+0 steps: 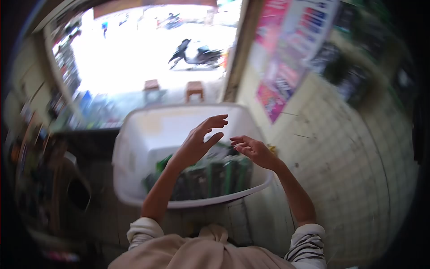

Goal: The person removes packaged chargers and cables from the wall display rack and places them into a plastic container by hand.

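A large white plastic tub (134, 168) stands in front of me, with several dark packets with green edges (215, 177) lined up near its front side. Above the tub my left hand (199, 141) is raised, its fingers apart and nothing in them. To its right my right hand (255, 150) hovers over the packets, fingers spread and empty. Neither hand touches the packets. Blur and my hands hide part of what lies in the tub.
Posters (286, 58) and dark hanging goods (349, 76) are on the wire-grid wall at right. Two stools (195, 89) and a scooter (197, 54) stand beyond the opening. Cluttered shelves (38, 148) line the left.
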Available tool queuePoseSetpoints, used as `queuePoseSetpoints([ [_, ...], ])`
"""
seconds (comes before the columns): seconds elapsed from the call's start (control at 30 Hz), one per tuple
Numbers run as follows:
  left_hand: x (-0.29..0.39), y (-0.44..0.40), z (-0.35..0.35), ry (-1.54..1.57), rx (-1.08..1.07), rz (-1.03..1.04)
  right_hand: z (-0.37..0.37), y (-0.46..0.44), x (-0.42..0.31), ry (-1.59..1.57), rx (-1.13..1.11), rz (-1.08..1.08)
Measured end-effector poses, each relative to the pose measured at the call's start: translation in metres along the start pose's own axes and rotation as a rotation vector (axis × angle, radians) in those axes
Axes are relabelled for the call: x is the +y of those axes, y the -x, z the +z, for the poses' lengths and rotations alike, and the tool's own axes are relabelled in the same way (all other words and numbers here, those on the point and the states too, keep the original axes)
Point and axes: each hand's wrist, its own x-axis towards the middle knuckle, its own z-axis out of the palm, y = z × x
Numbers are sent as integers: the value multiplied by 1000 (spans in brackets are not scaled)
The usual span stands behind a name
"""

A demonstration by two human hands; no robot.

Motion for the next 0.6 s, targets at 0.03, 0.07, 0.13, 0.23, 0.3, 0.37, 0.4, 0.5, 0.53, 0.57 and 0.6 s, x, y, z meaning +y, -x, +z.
queuePoseSetpoints([
  [0.03,17,-16,12,-31,0,117,-22,19,-11,63,104,-46],
  [0.07,29,-30,27,47,37,174,-43,37,-18,86,225,-54],
  [0.13,48,-59,58,192,101,267,-82,72,-40,200,468,-30],
  [0.23,58,-119,113,473,100,372,-140,113,-53,284,818,-94],
  [0.3,59,-164,152,539,70,365,-183,130,-51,302,1011,-177],
  [0.37,55,-211,195,422,123,514,-224,140,-43,394,1134,-160],
  [0.4,47,-238,217,440,114,546,-239,144,-44,455,1223,-137],
  [0.5,25,-302,273,411,124,544,-283,140,-14,586,1300,-175],
  [0.53,23,-312,287,572,96,406,-296,136,-3,584,1310,-185],
  [0.57,26,-319,295,730,66,266,-310,131,9,584,1317,-198],
  [0.6,32,-323,299,759,17,142,-334,123,34,776,1370,-255],
])
